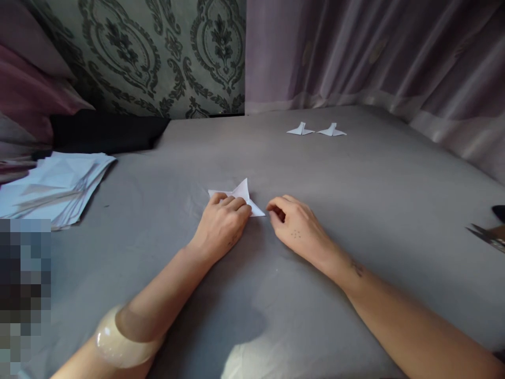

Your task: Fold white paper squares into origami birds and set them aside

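Note:
A white piece of folded paper (243, 190) with pointed corners lies on the grey cloth surface in front of me. My left hand (229, 216) rests over its near side, fingers bent down onto it, hiding much of the sheet. To the right, my right hand (294, 221) is loosely curled beside the paper's right tip. A small gap shows between its thumb and forefinger, and I see nothing held there. The right fingertips come close to that tip without visibly touching it.
Two small folded paper shapes (300, 129) stand at the back right. At left lies a stack of white paper sheets (67, 181), with black cloth (110, 130) behind it. Scissors (487, 237) sit at the right edge. Curtains (355, 58) hang along the back.

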Motion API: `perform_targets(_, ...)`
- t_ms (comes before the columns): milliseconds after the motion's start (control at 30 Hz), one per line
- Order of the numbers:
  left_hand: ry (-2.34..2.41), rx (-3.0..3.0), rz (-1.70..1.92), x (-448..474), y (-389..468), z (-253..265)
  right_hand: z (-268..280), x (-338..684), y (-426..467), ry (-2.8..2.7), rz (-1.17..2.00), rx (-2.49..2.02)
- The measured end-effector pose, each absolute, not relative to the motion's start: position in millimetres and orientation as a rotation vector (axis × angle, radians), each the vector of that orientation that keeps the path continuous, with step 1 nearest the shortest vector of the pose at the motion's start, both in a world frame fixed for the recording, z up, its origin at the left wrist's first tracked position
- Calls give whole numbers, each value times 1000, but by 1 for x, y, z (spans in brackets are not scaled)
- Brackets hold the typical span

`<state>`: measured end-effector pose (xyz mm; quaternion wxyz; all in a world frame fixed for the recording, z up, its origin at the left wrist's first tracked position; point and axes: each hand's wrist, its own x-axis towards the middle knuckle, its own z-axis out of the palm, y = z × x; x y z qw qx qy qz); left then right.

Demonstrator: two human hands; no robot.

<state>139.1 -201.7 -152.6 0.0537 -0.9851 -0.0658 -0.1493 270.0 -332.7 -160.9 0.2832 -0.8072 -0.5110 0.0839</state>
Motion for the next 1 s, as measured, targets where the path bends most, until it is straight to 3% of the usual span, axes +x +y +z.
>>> perform_targets(367, -203, -2990, -452, 139, -202, -153, -150, 256, -344, -1648, 121, -2285)
perform_targets(600, -215, -2990, -463, 139, -203, -154, -153, 251, -333, -1626, 154, -2038)
perform_targets(1000, -676, -3025, -706, 122, -205, -151, -152, 233, -337, -1755, 97, -2204)
